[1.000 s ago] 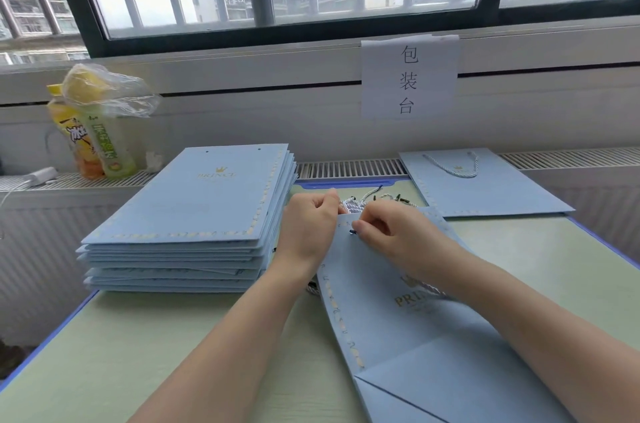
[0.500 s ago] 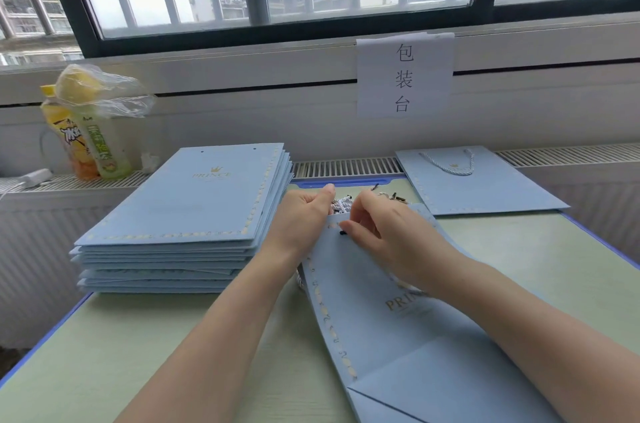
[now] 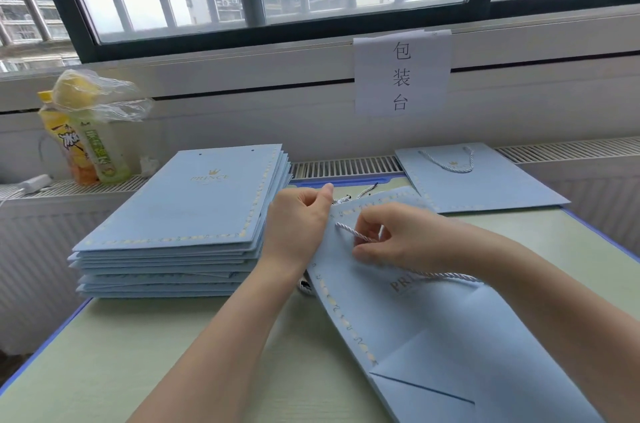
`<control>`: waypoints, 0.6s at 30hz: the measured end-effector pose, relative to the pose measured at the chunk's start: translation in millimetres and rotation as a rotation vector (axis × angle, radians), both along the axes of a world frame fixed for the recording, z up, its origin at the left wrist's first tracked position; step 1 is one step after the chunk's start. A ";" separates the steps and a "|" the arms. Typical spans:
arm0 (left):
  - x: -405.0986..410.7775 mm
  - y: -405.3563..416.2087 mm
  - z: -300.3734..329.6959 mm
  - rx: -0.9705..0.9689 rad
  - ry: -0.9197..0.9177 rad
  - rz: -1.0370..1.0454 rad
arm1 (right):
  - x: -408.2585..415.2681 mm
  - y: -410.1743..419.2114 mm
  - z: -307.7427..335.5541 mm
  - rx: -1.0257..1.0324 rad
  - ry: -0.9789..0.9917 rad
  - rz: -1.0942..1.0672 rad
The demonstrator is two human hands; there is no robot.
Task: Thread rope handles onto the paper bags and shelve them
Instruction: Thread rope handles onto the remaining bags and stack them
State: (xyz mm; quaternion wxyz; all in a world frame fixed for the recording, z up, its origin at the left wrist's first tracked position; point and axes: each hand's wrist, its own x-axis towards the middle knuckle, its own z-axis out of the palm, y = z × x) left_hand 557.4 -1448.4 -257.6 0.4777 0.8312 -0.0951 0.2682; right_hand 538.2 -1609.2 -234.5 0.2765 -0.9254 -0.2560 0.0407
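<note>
Two hands working over one flat blue paper bag [image 3: 433, 329] lying slanted on the pale green worktop [image 3: 145, 353]. Left hand [image 3: 298, 225] gripping the bag's top edge, fingers curled over it, thumb pointing up. Right hand [image 3: 405, 239] resting on the bag's face just beside the left hand, thumb and fingertips pinching a white twisted rope handle [image 3: 356, 234]; rope running from a hole near the bag's top edge into that pinch, then trailing out under the wrist across the gold lettering. Loose rope ends [image 3: 363, 192] showing beyond the bag's top edge, partly hidden behind the left hand. Stack of unthreaded blue bags [image 3: 194, 215] sitting left of the held bag, close to the left wrist, punched holes showing on the topmost one. One finished bag [image 3: 485, 187] with its rope loop lying flat to the far right of the held bag, toward the window ledge. Two drink bottles [image 3: 86, 152] under a crumpled plastic wrap standing on the ledge beyond the stack. Paper sign [image 3: 401, 73] hanging on the wall above the finished bag.
</note>
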 end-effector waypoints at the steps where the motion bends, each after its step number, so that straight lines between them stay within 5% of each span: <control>1: 1.2 1.1 -0.8 -0.005 -0.001 0.006 | -0.4 1.0 0.2 0.016 -0.001 -0.010; 7: 1.2 0.8 -5.2 0.178 0.024 0.107 | 2.7 -4.7 4.1 0.013 0.004 -0.046; 13: -3.2 -1.9 -7.2 0.643 0.246 0.152 | 17.3 -11.4 4.5 0.597 -0.398 -0.253; 18: -4.1 -2.0 -6.1 0.696 0.242 0.156 | 17.4 -12.7 8.5 0.946 -0.293 -0.242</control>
